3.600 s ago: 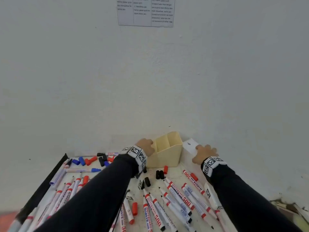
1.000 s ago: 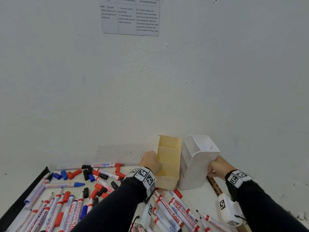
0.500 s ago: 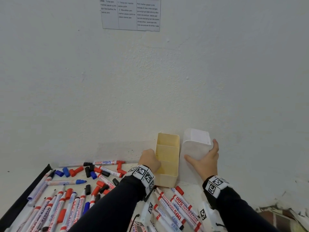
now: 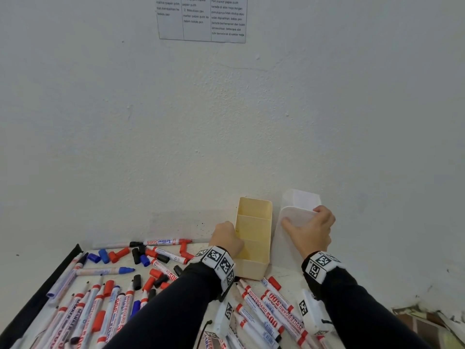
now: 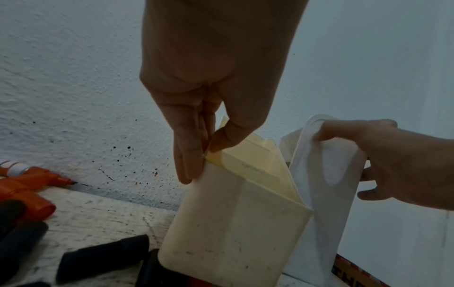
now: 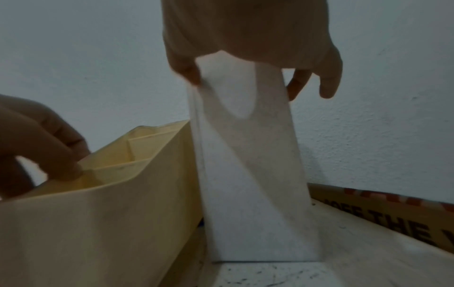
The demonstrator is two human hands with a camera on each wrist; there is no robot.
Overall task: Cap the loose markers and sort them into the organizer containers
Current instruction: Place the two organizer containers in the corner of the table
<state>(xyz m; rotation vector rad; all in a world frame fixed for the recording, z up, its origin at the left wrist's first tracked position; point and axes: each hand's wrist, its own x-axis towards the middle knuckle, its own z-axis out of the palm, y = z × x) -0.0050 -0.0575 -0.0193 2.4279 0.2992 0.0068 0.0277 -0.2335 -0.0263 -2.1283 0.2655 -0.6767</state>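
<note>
A staged recording or data-collection workstation is suggested rather than a home or shop. A plain white painted wall point(image 4: 226, 122) is seen at the far side, with a printed instruction sheet point(image 4: 202, 18) laid out as a table of small text fixed high on it. A white, ink-speckled table point(image 4: 284, 273) is pushed against the wall, and many whiteboard markers point(image 4: 261, 308) with loose caps point(image 4: 120, 254) are scattered across it. Square coded tags on wristbands point(image 4: 219, 263) are worn over dark sleeves.
</note>
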